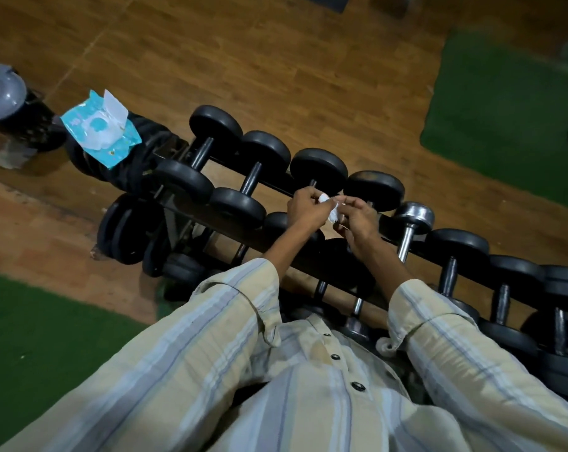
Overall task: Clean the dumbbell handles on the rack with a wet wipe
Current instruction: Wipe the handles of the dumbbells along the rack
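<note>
Both hands working a crumpled wet wipe above the top row of the dumbbell rack, no handle touched yet.

From my feed, the left hand (305,208) and right hand (357,223) each pinch an edge of the small white wet wipe (333,208) between thumb and fingertips, held in the air just over the third black dumbbell (318,169) from the left, whose handle is mostly hidden behind the hands. I judge the main risk is the wipe: bunched this small, it may tear as it is pulled apart, or slip and fall through the gap between the rack (276,187) rails to the lower tier. The chrome dumbbell (411,220) sits just beside the right wrist; a careless sweep could knock it. The open wipe pack (98,128) lies well apart on stacked plates at the rack's left end, so a replacement means a long reach.
</note>
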Tool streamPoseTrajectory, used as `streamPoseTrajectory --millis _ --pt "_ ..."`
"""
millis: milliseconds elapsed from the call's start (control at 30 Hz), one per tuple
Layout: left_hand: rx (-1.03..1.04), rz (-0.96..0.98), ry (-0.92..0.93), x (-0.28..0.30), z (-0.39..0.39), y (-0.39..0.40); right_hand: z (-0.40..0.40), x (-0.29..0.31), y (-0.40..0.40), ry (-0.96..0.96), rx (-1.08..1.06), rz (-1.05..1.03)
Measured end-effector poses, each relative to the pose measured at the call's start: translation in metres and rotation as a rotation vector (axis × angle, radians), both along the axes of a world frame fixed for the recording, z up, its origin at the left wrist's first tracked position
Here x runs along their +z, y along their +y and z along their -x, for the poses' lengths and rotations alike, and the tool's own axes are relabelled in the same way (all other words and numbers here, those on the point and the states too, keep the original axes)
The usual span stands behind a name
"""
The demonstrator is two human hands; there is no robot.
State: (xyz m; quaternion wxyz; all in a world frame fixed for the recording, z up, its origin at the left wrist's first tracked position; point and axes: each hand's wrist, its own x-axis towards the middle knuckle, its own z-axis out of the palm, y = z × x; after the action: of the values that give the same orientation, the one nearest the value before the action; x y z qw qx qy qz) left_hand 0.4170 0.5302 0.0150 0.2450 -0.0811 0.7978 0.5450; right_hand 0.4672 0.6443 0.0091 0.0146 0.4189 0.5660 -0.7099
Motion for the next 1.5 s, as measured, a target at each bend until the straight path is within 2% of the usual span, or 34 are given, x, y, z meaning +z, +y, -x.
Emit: streamPoseTrajectory --millis 133,233,433,567,667,867,967,1067,1267,1500 --pt "-0.035 -0.063 -0.049 -0.001 -0.012 0.008 -0.017 0.002 0.006 0.015 -0.041 -0.039" --pt "-0.017 -0.037 -0.057 -0.004 -0.018 0.013 -0.025 0.007 0.015 0.023 -0.051 -0.018" --pt "-0.031 -0.122 -0.037 -0.002 -0.029 0.026 -0.041 0.008 0.040 0.077 0.223 -0.265" --pt "-0.046 -0.063 -0.035 0.003 -0.030 0.041 -0.048 -0.003 0.061 0.119 0.293 -0.401" --pt "-0.075 -0.026 -0.060 0.011 -0.033 0.053 -0.050 -0.012 0.081 0.100 0.373 -0.508" --pt "-0.083 0.123 -0.094 -0.012 -0.038 0.070 -0.052 -0.035 0.109 0.019 0.516 -0.663" --pt "-0.062 0.209 -0.058 -0.010 -0.041 0.075 -0.052 -0.044 0.114 0.032 0.607 -0.665" --pt "-0.038 0.268 -0.058 0.005 -0.048 0.078 -0.051 -0.050 0.113 0.083 0.791 -0.678" --pt "-0.054 0.338 -0.049 0.004 -0.055 0.082 -0.041 -0.042 0.127 0.058 1.022 -0.696" --pt "-0.095 0.340 -0.048 -0.012 -0.051 0.080 -0.059 -0.070 0.133 -0.137 0.781 -0.659"
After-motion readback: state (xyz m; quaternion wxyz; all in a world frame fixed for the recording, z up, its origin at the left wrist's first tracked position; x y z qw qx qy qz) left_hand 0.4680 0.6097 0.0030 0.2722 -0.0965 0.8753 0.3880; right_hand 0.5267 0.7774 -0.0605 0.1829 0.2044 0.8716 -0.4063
